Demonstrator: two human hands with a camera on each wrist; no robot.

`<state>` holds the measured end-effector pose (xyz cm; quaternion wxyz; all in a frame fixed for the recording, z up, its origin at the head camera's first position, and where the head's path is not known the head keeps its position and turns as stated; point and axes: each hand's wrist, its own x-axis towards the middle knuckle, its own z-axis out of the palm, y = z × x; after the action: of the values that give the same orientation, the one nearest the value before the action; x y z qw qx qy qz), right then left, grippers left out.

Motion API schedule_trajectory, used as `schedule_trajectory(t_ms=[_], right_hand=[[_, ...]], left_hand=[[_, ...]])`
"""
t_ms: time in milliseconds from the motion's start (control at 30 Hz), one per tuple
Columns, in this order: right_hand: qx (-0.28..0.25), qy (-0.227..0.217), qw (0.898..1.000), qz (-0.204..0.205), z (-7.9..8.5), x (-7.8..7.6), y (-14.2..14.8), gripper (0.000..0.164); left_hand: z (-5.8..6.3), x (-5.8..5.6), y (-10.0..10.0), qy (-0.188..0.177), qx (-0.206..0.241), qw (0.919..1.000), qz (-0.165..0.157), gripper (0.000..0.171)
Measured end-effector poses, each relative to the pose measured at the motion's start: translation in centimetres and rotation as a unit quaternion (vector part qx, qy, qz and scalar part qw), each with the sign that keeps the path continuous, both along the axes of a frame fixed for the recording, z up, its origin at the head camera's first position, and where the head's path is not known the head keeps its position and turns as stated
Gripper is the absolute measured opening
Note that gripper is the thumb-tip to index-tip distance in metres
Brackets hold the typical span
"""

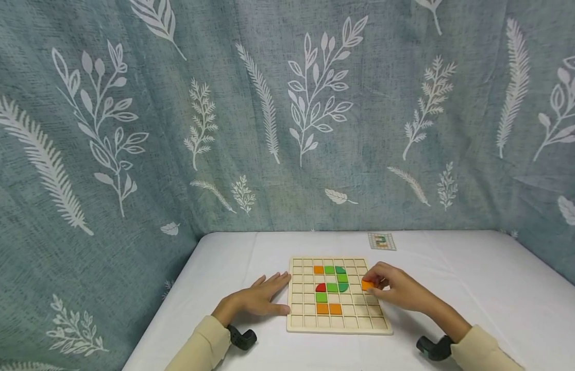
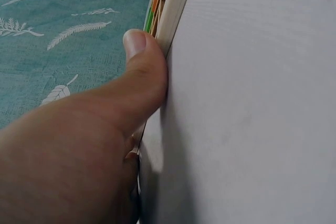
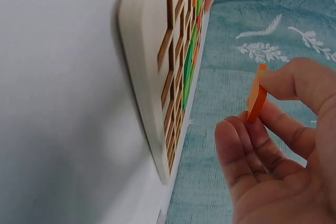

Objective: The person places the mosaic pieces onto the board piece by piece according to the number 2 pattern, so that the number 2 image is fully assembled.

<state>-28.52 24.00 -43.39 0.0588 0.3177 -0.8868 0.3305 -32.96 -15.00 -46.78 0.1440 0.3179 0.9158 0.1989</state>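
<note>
A wooden grid board (image 1: 306, 323) lies on the table with several colored tiles set in its cells. Orange, green and red pieces form a shape like a 2, among them a red rounded tile (image 1: 320, 287) and a green square tile (image 1: 321, 297). My right hand (image 1: 401, 288) pinches an orange square tile (image 3: 257, 95) between thumb and fingers, over the board's right side. With fingers fairly straight, my left hand (image 1: 259, 298) rests at the board's left edge; its thumb (image 2: 144, 61) touches that edge in the left wrist view.
Behind the board, a small pattern card (image 1: 382, 241) with a colored grid picture lies on the white-covered table (image 1: 250, 252). A blue-green curtain (image 1: 278, 129) with white leaf prints hangs at the back and sides. Each wrist wears a dark band (image 1: 242, 338).
</note>
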Motion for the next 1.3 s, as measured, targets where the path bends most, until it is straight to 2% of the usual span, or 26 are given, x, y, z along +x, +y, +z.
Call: schedule_trajectory(t_ms=[400,800,1300], right_hand=[[-0.010,-0.011,1.000,0.015,0.1,0.1,-1.6,0.016],[-0.013,-0.036,0.999,0.034,-1.1,0.2,-2.6,0.019],[-0.008,-0.067,0.997,0.042,-1.8,0.3,-4.0,0.018]], left_hand=[[0.2,-0.1,0.0,0.003,-0.002,1.0000,0.005,0.094],[-0.1,0.0,0.2,-0.003,-0.002,1.0000,0.001,0.095],[-0.2,0.0,-0.1,-0.004,0.000,1.0000,0.004,0.095]])
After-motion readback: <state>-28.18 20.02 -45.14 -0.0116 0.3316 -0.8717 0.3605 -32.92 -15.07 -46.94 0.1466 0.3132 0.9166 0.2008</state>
